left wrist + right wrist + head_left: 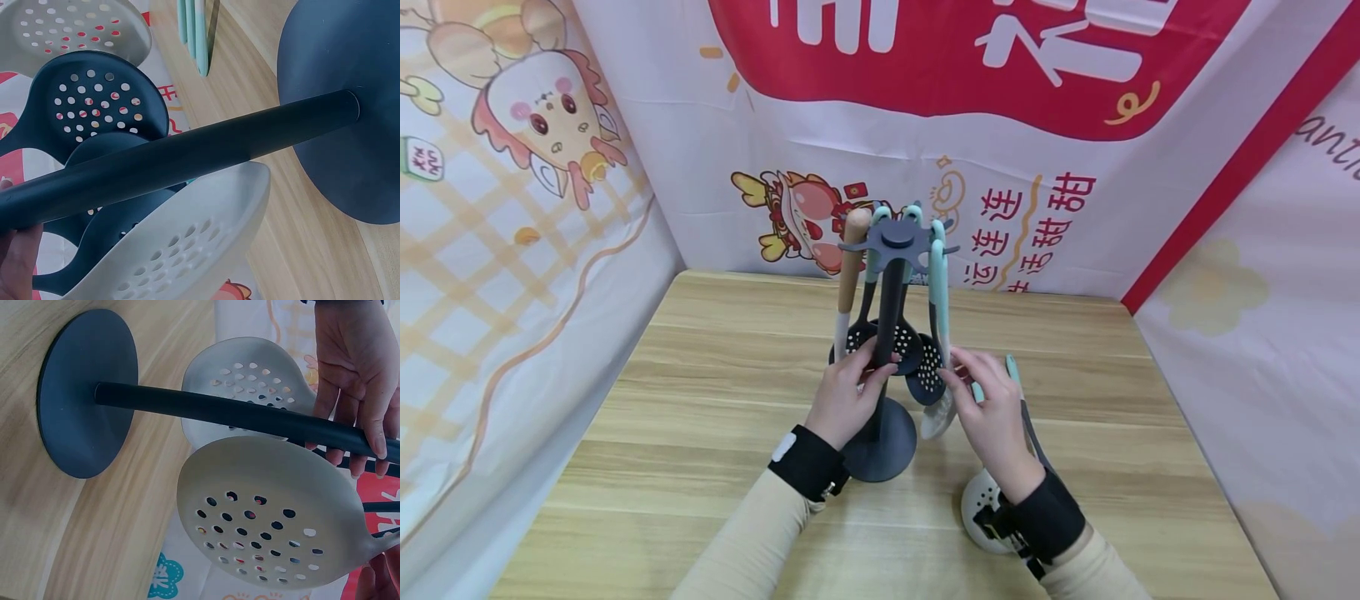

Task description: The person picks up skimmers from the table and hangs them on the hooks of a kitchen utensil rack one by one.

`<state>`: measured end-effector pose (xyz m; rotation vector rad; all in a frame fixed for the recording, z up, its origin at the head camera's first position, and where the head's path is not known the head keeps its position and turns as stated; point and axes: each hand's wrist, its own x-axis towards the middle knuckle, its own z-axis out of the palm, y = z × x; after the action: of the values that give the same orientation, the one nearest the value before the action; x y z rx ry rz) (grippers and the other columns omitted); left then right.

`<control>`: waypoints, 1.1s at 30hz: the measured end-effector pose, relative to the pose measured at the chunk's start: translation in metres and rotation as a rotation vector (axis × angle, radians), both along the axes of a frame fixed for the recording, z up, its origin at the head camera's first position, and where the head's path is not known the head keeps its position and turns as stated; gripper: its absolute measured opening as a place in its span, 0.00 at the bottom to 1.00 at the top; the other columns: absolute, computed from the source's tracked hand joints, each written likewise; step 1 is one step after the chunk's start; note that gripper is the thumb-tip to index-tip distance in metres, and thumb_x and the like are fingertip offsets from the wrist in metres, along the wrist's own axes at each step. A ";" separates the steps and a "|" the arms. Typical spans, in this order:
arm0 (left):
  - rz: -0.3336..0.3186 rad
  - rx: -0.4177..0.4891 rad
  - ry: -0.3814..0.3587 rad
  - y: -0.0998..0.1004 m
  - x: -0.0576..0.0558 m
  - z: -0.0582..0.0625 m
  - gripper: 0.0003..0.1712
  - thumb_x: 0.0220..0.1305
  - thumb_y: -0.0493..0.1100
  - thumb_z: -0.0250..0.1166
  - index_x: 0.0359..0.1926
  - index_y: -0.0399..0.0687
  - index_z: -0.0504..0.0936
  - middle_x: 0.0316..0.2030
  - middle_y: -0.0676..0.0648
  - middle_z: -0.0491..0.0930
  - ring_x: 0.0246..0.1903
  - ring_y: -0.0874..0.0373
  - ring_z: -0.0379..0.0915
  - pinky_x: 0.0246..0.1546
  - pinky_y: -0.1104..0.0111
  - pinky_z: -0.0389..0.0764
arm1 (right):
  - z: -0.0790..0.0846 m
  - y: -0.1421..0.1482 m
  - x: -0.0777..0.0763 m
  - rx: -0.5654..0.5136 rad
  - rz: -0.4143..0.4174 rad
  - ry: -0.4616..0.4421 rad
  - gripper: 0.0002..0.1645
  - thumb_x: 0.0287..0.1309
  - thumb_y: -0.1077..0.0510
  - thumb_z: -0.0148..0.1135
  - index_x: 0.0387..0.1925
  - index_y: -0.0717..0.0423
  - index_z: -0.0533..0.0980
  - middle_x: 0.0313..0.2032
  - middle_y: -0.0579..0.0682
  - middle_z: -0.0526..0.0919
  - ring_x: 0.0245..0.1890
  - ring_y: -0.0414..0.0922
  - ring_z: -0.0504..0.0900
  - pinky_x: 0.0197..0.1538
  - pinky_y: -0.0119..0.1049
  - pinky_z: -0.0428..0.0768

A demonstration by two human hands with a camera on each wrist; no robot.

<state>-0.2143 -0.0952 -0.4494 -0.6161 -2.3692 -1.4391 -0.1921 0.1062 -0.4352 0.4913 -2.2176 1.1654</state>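
A dark utensil stand (pixel 883 454) with a round base stands upright on the table. My left hand (pixel 846 396) holds its pole (pixel 187 159) partway up, thumb on one side and fingers around the other. From the top hook ring (pixel 898 237) hang several slotted skimmers. Among them are dark ones (pixel 927 371) and a pale one with a wooden handle (pixel 850 279). On the right side hangs a pale grey skimmer (pixel 269 515) with a mint handle (pixel 939 287). My right hand (pixel 992 408) pinches that skimmer low on its handle. The right fingertips are partly hidden.
To the right on the wooden table (pixel 700 467) lie more utensils with mint handle ends (pixel 1012 367); one pale perforated head (pixel 981 508) shows, partly under my right wrist. A printed cloth (pixel 880 133) hangs behind the table's back edge.
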 end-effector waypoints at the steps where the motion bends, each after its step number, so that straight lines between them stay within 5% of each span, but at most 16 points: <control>1: 0.000 0.000 0.002 0.000 0.000 0.000 0.19 0.70 0.37 0.61 0.60 0.37 0.75 0.46 0.40 0.86 0.45 0.50 0.85 0.47 0.63 0.86 | 0.000 0.000 0.000 -0.001 0.002 -0.004 0.18 0.57 0.66 0.69 0.51 0.60 0.81 0.39 0.54 0.84 0.35 0.43 0.82 0.39 0.23 0.81; 18: 0.013 0.014 0.009 0.001 0.001 0.000 0.15 0.70 0.38 0.61 0.55 0.37 0.78 0.45 0.42 0.86 0.45 0.51 0.85 0.46 0.64 0.86 | 0.002 -0.009 0.005 0.005 0.010 -0.096 0.12 0.59 0.62 0.69 0.45 0.59 0.82 0.36 0.50 0.84 0.34 0.40 0.81 0.37 0.31 0.84; 33: 0.006 0.037 0.009 0.002 0.000 -0.001 0.15 0.70 0.37 0.61 0.54 0.35 0.78 0.45 0.41 0.86 0.45 0.51 0.85 0.46 0.64 0.86 | -0.010 0.004 0.003 -0.090 -0.020 -0.139 0.11 0.66 0.61 0.63 0.47 0.59 0.83 0.38 0.51 0.86 0.36 0.37 0.80 0.42 0.22 0.79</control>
<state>-0.2144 -0.0934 -0.4509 -0.6048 -2.3299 -1.4710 -0.1887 0.1100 -0.4454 0.3597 -2.2692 1.3177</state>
